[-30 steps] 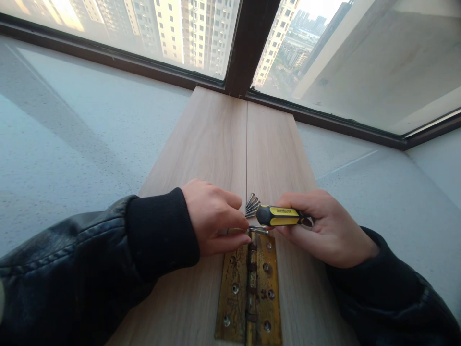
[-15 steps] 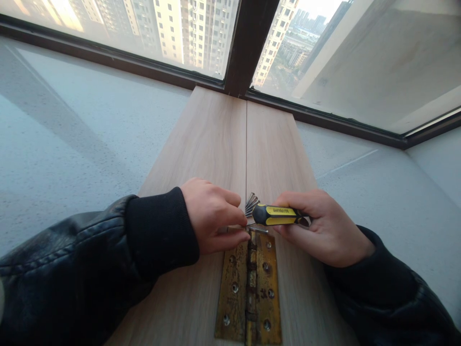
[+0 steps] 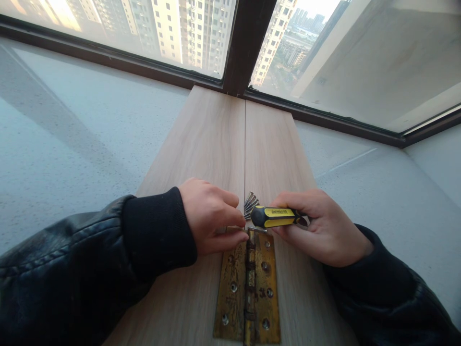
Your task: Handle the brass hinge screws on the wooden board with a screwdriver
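A worn brass hinge [image 3: 264,307] lies opened flat across the seam of two pale wooden boards [image 3: 212,129]. Just beyond its far end lies a small fan of several silver screws [image 3: 251,204], and one more screw [image 3: 257,230] rests crosswise by the hinge's edge. My left hand [image 3: 216,218] hovers over the left leaf's far corner, thumb and forefinger apart beside the screws; I see nothing between them. My right hand [image 3: 320,226] grips a yellow and black screwdriver [image 3: 277,216], its rounded handle end pointing left over the screws. Its shaft is hidden.
Dark window frames [image 3: 237,48] border the far end of the boards. A speckled white sill [image 3: 90,129] extends on both sides. Tall buildings [image 3: 169,29] show through the glass.
A screw beside my left fingertips no longer shows apart from the pile. Both hands and the screwdriver keep nearly the same place; the whole view shifts slightly.
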### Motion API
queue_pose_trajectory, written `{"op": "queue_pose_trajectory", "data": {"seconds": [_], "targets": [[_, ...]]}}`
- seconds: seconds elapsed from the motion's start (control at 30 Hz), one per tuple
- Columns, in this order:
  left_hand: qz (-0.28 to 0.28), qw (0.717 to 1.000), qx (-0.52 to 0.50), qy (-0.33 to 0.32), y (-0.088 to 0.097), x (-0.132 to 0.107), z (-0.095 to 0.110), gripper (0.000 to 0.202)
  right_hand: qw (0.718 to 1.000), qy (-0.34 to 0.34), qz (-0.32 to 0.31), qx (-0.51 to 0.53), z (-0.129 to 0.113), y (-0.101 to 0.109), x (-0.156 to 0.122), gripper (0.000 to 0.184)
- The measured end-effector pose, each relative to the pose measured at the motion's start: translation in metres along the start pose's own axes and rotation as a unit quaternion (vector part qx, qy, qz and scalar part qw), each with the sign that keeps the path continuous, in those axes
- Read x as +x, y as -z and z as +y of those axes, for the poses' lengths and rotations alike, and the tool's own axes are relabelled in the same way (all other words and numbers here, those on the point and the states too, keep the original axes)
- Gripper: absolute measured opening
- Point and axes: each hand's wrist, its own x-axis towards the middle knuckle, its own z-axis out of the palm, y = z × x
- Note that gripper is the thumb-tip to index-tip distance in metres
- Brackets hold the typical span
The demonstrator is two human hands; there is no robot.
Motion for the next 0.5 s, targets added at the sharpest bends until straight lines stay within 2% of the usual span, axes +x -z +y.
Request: {"op": "queue_pose_trajectory", "data": {"seconds": [0.5], "targets": [[-0.004, 0.999, -0.035, -0.002, -0.0005, -0.0024, -0.0003, 0.023, 1.000, -0.018, 0.004, -0.012, 0.0016, 0.0050, -0.0044, 0.015]]}}
